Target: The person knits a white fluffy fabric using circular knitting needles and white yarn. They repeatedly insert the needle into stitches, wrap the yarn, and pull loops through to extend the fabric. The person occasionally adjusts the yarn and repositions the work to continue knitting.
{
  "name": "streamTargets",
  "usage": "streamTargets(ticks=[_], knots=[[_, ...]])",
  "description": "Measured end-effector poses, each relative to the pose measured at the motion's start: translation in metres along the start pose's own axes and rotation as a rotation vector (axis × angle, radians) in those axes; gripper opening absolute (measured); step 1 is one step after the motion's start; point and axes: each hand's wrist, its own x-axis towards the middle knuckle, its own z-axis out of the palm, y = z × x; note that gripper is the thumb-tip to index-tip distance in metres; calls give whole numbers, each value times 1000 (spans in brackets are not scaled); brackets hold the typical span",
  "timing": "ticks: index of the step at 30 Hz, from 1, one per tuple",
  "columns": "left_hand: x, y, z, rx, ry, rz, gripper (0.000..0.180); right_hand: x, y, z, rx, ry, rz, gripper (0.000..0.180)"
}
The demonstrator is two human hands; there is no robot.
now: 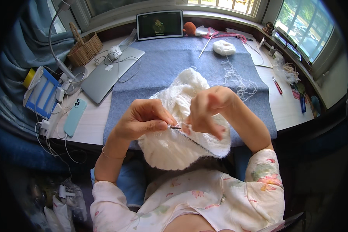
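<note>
A fluffy white piece of knitting (158,149) hangs over the table's front edge, partly in my lap. My left hand (147,119) is closed, thumb and fingers pinching a knitting needle (175,127) near its pointed tip. A row of stitches (197,144) runs along a dark needle or cable at the right of the tip. My right hand (210,112) hovers just right of the tip, over the knitting, its fingers bent and smeared by motion. Whether it holds yarn cannot be made out. A ball of white yarn (224,47) lies farther back, with loose strands (239,83) trailing from it.
A blue felt mat (143,73) covers the table's middle. At the left are a closed laptop (112,71), a phone (75,116), cables and a wicker basket (85,48). A tablet (160,25) stands at the back, near a loose needle (205,46). Red-handled scissors (277,86) lie right.
</note>
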Motion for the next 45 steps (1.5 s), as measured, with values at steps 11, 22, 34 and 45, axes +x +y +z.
streamTargets(ticks=[11, 22, 34, 45], knots=[[23, 23, 20, 322, 167, 164, 5, 19, -32, 52, -1043, 910, -55, 48], [53, 56, 50, 896, 243, 266, 12, 26, -41, 75, -1682, 1277, 102, 22], [47, 54, -70, 654, -18, -151, 58, -40, -121, 25, -1133, 1347, -403, 20], [45, 153, 4, 1324, 35, 308, 45, -15, -130, 51, -1322, 1233, -149, 23]])
